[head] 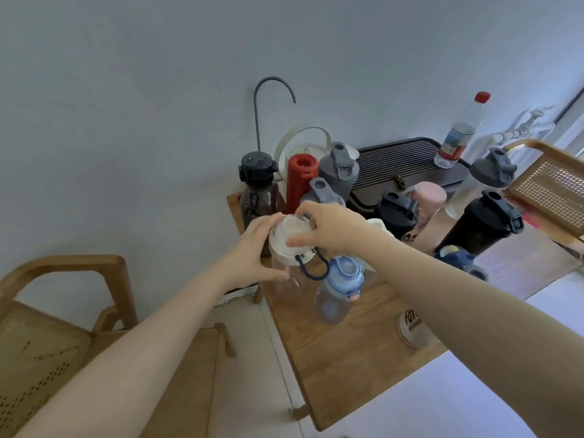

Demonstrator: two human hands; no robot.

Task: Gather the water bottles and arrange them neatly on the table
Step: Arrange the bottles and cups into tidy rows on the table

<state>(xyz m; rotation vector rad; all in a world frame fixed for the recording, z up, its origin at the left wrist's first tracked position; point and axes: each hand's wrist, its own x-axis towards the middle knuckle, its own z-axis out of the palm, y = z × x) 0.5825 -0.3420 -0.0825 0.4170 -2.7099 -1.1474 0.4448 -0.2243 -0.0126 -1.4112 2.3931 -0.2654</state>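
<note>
Hands both hold the clear plastic bottle with white lid (289,248): left hand (252,257) around its light, slippery wall, right hand (328,227) pinching the lid.

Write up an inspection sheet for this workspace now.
Surface: wooden table, near end bare.
Job's things: clear bottle with white lid held; blue-lidded bottle beside it; red bottle, grey and black bottles clustered behind.
Clutter: dark slatted tray; round coaster.
Grippers: left hand on the clear bottle's side, right hand on its lid.
Cables: nothing seen.
Surroundings: cane chairs, plain wall.
</note>
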